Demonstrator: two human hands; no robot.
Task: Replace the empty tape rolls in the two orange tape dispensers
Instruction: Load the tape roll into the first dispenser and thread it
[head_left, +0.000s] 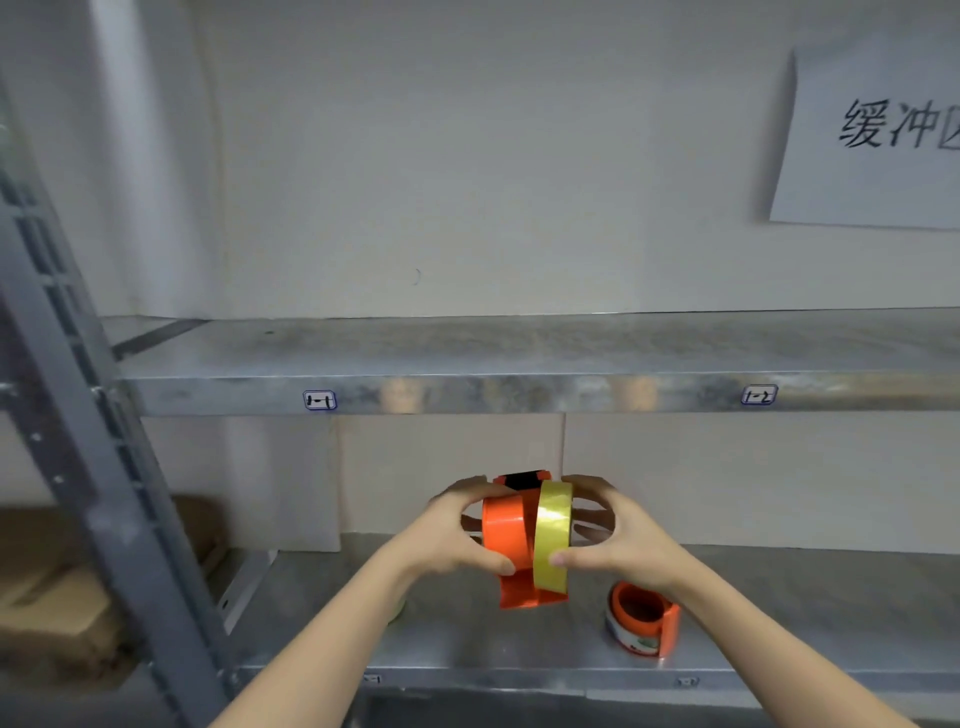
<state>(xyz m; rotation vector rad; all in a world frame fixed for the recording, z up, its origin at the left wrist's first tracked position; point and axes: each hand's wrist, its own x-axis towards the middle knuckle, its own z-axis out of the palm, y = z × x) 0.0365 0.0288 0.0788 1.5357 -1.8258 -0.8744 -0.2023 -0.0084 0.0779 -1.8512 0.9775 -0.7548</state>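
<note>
Seating shiny yellow tape roll (553, 535) onto orange plastic tape dispenser (506, 532), I reckon; left hand (441, 535) grips dispenser, right hand (626, 538) grips roll. Next: push it on square. Second orange dispenser (644, 618) waits near metal shelf (467, 642) front edge.

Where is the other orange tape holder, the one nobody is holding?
The other orange dispenser sits low on the right of the head view, on the lower metal shelf, just below the right hand gripping the yellow tape roll.

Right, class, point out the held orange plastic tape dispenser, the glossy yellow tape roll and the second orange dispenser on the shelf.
Held orange plastic tape dispenser (505, 530): head view, curved side.
Glossy yellow tape roll (554, 525): head view, outer band.
Second orange dispenser (643, 613): head view, inner hollow.
</note>
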